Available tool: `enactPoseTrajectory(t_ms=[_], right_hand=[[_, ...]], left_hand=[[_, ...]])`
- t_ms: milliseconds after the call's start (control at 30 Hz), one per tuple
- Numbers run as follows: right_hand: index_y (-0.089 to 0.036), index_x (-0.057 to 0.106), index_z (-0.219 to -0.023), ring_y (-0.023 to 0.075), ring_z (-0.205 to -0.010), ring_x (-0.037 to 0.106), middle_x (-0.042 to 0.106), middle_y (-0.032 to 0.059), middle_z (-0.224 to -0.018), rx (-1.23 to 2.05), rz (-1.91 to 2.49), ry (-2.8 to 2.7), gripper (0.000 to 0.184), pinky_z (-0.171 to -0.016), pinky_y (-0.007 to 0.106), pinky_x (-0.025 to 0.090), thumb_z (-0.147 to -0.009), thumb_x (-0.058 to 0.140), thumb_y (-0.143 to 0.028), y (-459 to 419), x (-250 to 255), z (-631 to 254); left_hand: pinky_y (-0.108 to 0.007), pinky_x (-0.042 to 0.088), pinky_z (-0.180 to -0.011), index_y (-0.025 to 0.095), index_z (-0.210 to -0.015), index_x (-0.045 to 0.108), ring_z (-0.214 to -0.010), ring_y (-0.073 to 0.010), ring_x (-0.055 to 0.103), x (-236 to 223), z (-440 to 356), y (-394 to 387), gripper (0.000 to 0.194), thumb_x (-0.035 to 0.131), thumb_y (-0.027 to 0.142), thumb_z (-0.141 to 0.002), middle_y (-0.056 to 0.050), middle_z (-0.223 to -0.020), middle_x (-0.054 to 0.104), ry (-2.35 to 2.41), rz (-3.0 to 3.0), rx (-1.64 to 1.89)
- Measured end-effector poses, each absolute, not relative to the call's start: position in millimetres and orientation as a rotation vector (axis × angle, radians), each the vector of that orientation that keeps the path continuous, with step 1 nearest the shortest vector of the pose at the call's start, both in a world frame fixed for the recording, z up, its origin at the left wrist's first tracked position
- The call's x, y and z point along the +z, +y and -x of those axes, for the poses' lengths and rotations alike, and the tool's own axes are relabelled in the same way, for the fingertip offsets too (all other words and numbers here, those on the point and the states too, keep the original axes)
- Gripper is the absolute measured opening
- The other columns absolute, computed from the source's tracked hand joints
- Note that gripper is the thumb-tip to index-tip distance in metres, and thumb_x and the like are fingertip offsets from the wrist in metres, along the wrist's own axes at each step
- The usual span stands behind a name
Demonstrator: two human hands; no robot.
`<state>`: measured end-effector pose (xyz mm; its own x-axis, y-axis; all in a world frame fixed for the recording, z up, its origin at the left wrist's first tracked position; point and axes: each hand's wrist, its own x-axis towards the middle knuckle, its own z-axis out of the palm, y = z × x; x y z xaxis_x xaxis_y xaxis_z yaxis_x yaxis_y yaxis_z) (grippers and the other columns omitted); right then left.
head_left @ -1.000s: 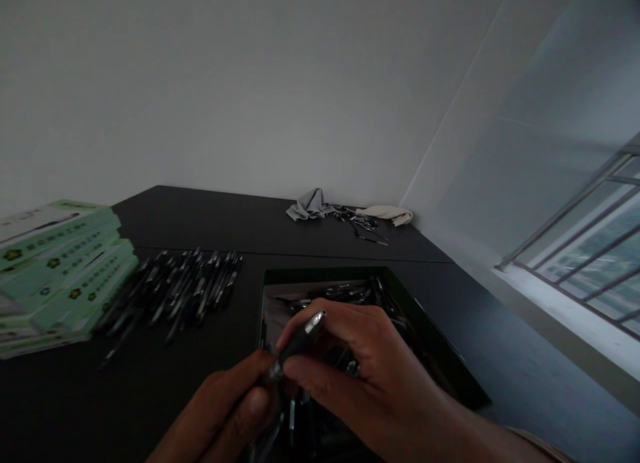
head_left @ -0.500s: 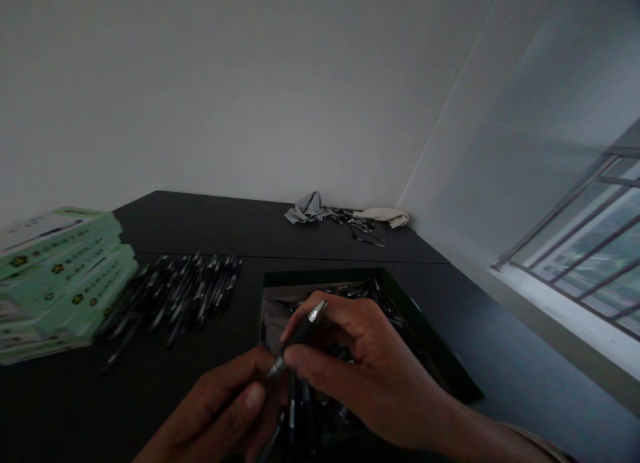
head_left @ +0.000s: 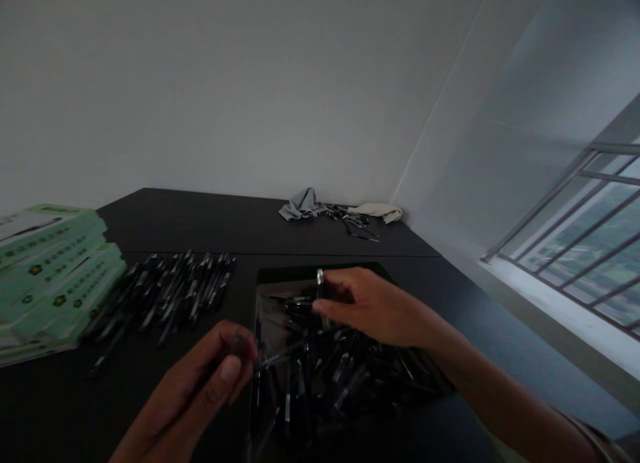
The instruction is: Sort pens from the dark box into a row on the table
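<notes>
A dark green tray point(head_left: 266, 275) in front of me is heaped with several black pens and pen parts. My right hand point(head_left: 373, 306) hovers over the tray's far end, fingers pinched on a short black pen piece point(head_left: 321, 286) with a silvery tip, held upright. At the tray's left edge is my left hand point(head_left: 203, 383), its thumb and fingers pressed together on a small dark part that I cannot make out.
A row of black pens point(head_left: 170, 293) lies on the black table point(head_left: 210, 223) left of the tray. Green-and-white boxes point(head_left: 47, 276) are stacked at the far left. Cloths point(head_left: 303, 206) and loose pen parts point(head_left: 357, 224) lie at the far corner. A barred window point(head_left: 585, 250) is at the right.
My hands have come apart. The right hand carried the pen piece up and away over the tray's far end, and the left hand drew back to the tray's left edge.
</notes>
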<state>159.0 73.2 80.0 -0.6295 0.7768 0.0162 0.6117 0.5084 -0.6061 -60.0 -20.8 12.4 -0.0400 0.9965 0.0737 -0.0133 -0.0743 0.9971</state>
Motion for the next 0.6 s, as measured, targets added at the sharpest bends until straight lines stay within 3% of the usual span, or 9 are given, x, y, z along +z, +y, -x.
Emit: enactPoseTrajectory(t_ms=[267, 333, 467, 600], right_hand=[[-0.015, 0.061, -0.063, 0.0218, -0.069, 0.061, 0.064, 0.0069, -0.067, 0.737, 1.370, -2.791, 0.008, -0.057, 0.027, 0.038, -0.069, 0.064, -0.019, 120.4, 15.2, -141.3], [-0.014, 0.061, -0.068, 0.0206, -0.071, 0.062, 0.065, 0.0070, -0.071, 0.775, 1.362, -2.734, 0.005, -0.059, 0.026, 0.040, -0.073, 0.060, -0.016, 122.4, 18.0, -143.1], [-0.016, 0.059, -0.086, 0.0107, -0.059, 0.059, 0.062, -0.0016, -0.071, 1.110, 1.151, -2.616, 0.012, -0.054, 0.019, 0.043, -0.085, 0.055, -0.027, 108.6, 38.2, -140.3], [-0.017, 0.058, -0.084, 0.0089, -0.058, 0.054, 0.056, -0.0038, -0.067, 1.501, 0.850, -2.231, 0.018, -0.052, 0.018, 0.043, -0.082, 0.062, -0.034, 86.5, 48.5, -124.0]], left_hand=[[-0.012, 0.036, -0.047, 0.025, -0.072, 0.063, -0.056, -0.0108, 0.033, 5.2, 65.1, -10.7, 0.035, 0.071, 0.058, -0.068, 0.004, -0.061, 0.043, 1.300, -1.032, 1.493], [-0.012, 0.038, -0.048, 0.026, -0.081, 0.065, -0.057, -0.0112, 0.038, -0.8, 68.1, -6.5, 0.031, 0.069, 0.056, -0.072, 0.004, -0.062, 0.047, 1.292, -1.023, 1.501], [-0.015, 0.048, -0.055, 0.026, -0.092, 0.069, -0.067, -0.0149, 0.057, -10.4, 69.4, 1.7, 0.031, 0.063, 0.053, -0.078, 0.001, -0.071, 0.063, 1.489, -1.263, 1.353], [-0.019, 0.053, -0.058, 0.030, -0.095, 0.069, -0.070, -0.0182, 0.065, -8.6, 61.1, 5.0, 0.028, 0.065, 0.050, -0.075, 0.003, -0.076, 0.070, 1.496, -1.506, 1.167]])
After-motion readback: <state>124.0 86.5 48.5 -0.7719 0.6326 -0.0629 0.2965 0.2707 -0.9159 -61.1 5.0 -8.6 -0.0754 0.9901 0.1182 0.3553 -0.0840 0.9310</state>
